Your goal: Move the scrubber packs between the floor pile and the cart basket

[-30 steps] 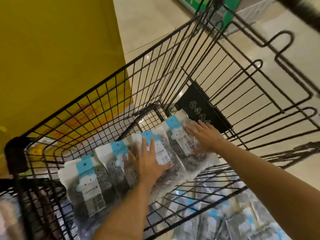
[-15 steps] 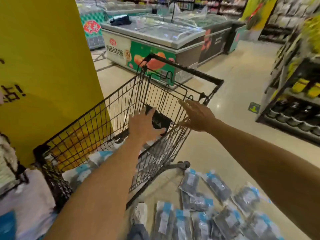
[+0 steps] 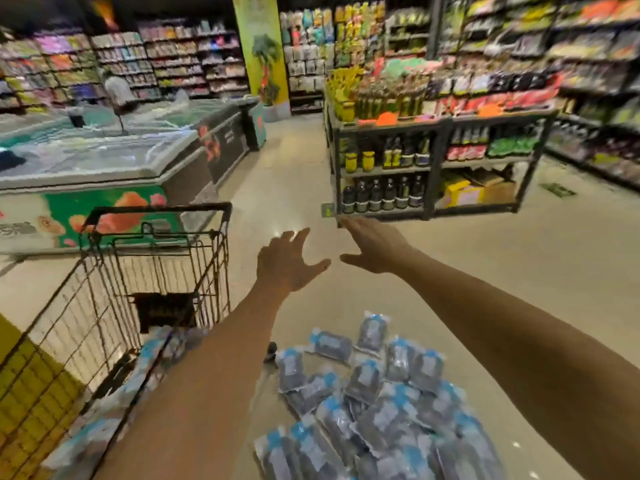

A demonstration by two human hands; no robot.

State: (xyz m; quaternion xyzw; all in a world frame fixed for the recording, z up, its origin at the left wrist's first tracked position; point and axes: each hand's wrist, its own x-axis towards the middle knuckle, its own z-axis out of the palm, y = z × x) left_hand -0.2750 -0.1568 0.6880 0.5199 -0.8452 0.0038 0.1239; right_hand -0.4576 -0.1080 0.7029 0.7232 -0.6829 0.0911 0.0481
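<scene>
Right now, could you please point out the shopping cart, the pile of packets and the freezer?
shopping cart (image 3: pixel 207 271): head view, wire side wall.
pile of packets (image 3: pixel 363 386): head view, a middle packet.
freezer (image 3: pixel 104 157): head view, glass lid.

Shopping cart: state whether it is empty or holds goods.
Holds goods. Blue-topped packets lie on the floor of the shopping cart; how many, cannot tell through the blur.

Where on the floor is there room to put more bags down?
Bare floor lies between the freezer and the bottle shelf, past both hands. Crowded: the bag pile below, beside the cart.
</scene>
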